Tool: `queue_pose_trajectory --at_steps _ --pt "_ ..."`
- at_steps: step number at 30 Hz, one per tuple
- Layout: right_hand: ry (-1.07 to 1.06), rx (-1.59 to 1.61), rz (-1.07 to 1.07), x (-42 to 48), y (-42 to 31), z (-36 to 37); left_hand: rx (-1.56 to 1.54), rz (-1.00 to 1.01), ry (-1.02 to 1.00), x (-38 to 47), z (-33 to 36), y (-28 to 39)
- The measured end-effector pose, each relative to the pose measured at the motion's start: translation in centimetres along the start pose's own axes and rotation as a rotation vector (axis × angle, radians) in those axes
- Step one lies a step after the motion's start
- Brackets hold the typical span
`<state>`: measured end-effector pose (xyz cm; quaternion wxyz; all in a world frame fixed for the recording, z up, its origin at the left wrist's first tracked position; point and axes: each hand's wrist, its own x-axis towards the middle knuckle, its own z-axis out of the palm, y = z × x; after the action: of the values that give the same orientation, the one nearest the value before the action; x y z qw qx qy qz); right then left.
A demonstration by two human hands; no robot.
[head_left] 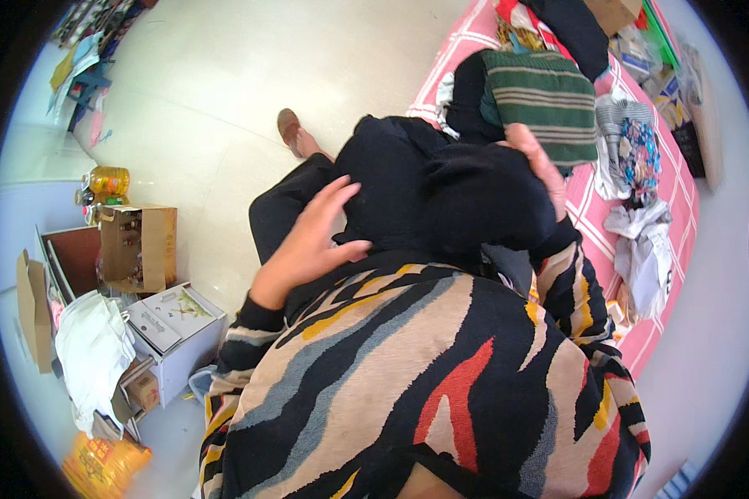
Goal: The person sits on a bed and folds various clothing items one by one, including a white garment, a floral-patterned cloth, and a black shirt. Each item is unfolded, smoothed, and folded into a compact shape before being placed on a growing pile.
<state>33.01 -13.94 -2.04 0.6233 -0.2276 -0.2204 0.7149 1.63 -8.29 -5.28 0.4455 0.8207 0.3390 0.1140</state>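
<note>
A dark, bunched-up garment (449, 187) lies across my lap. My left hand (315, 237) is at its left edge with the fingers spread and the thumb apart, holding nothing that shows. My right hand (540, 165) rests along the garment's right side; its fingers are partly hidden, so whether it grips the cloth does not show. Just beyond the right hand, a folded green garment with pale stripes (543, 103) sits on a pink bedcover with white lines (590, 234), over some black cloth (468, 93).
On the bedcover at right lie a blue floral cloth (640, 153) and a crumpled pale garment (643, 256). To the left on the floor stand an open cardboard box (162, 249), oil bottles (109, 181), a white box (190, 343) and a white bag (93, 355).
</note>
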Motion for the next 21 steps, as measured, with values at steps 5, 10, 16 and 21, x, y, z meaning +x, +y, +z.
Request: queue_pose_trajectory --at_steps 5,10,16,21 --pt "-0.026 0.027 0.088 4.1 2.4 4.9 -0.201 0.188 0.096 4.4 1.5 2.6" --pt "0.069 -0.15 -0.108 5.8 -0.2 4.6 -0.427 -0.174 0.121 3.6 -0.5 0.7" --pt "0.188 -0.287 -0.091 7.5 -1.6 2.2 -1.24 -0.087 0.422 2.5 -4.9 1.6" --pt "0.279 -0.487 0.006 9.2 -0.3 1.7 -1.399 -0.215 0.544 3.6 -6.7 2.9"
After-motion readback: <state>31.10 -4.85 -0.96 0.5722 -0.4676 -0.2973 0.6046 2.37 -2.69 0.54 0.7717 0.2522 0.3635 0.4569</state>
